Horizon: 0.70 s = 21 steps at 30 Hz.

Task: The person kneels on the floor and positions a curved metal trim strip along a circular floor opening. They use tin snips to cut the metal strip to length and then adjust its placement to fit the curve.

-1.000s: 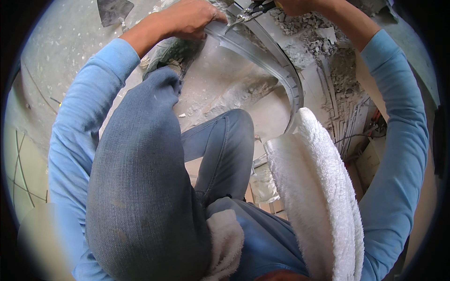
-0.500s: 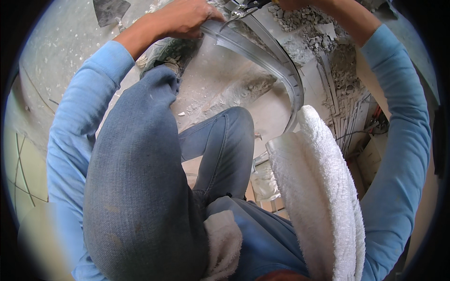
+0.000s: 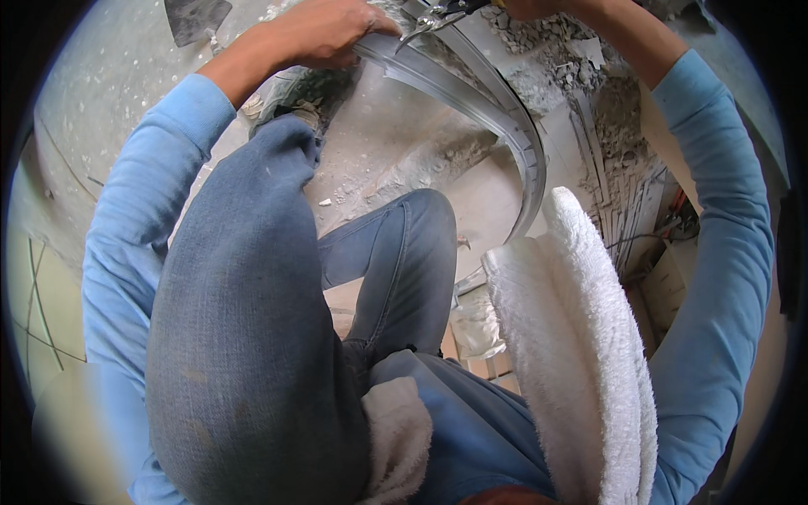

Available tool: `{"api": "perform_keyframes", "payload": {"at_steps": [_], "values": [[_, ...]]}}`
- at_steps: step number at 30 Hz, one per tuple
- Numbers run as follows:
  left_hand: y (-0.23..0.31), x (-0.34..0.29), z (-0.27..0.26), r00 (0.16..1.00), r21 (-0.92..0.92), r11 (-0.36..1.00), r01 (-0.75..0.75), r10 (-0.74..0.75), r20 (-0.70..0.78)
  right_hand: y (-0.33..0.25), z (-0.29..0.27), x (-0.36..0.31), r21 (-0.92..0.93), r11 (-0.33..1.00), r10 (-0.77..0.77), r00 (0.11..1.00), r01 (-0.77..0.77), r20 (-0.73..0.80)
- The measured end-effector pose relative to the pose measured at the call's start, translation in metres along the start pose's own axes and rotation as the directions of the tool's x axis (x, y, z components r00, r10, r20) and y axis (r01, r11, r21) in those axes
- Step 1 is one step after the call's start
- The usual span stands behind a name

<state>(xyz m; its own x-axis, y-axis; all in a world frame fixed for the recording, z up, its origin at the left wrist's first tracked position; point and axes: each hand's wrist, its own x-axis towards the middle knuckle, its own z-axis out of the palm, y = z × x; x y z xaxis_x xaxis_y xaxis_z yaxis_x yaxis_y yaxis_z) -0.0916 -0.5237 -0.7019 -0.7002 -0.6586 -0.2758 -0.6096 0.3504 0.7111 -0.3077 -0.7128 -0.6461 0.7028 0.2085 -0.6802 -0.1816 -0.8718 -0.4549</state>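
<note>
- Two bare hands, both near the upper edge: the left hand [image 3: 332, 35] pinches the end of a grey metal strip [image 3: 433, 77], its fingers closed on it
- The right hand [image 3: 532, 7] is at the dark handle of one hand tool [image 3: 434, 18]; the picture's edge cuts the hand off, so I cannot tell how its fingers close
- The tool's curved metal end lies over the metal strip, just beside the left hand; whether it bites cannot be told
- Two runs of metal go down to the right, meet, and bend round toward the towel; I cannot tell if they are one piece
- Two light-blue sleeves [image 3: 715, 194] flank two legs in blue-grey jeans [image 3: 252, 337], both knees bent
- One white towel [image 3: 581, 353] hangs right of the lap
- One dark grey blade [image 3: 195, 20] lies on the floor [image 3: 126, 101], upper left
- One spread of rubble [image 3: 539, 52] right of the strip; below it, several thin pale strips [image 3: 624, 220], too overlapped to count
</note>
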Motion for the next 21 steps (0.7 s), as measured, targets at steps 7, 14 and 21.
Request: {"api": "perform_keyframes", "payload": {"at_steps": [7, 14, 21], "values": [[-0.0011, 0.0027, 0.0008, 1.000, 0.010, 1.000, 0.003, -0.003, 0.008, 0.0038, 0.0087, 0.0020, -0.007, 0.999, 0.041, 0.999, -0.041, 0.022], [0.0020, 0.0014, -0.0017, 1.000, 0.012, 1.000, 0.011, -0.012, 0.022, -0.0021, 0.0082, 0.0005, -0.003, 0.999, 0.040, 0.999, -0.040, -0.005], [0.0023, -0.0020, -0.0029, 1.000, 0.010, 1.000, 0.001, -0.001, 0.025, -0.0011, 0.0063, 0.0013, -0.028, 0.998, -0.059, 0.994, 0.056, -0.094]]}}
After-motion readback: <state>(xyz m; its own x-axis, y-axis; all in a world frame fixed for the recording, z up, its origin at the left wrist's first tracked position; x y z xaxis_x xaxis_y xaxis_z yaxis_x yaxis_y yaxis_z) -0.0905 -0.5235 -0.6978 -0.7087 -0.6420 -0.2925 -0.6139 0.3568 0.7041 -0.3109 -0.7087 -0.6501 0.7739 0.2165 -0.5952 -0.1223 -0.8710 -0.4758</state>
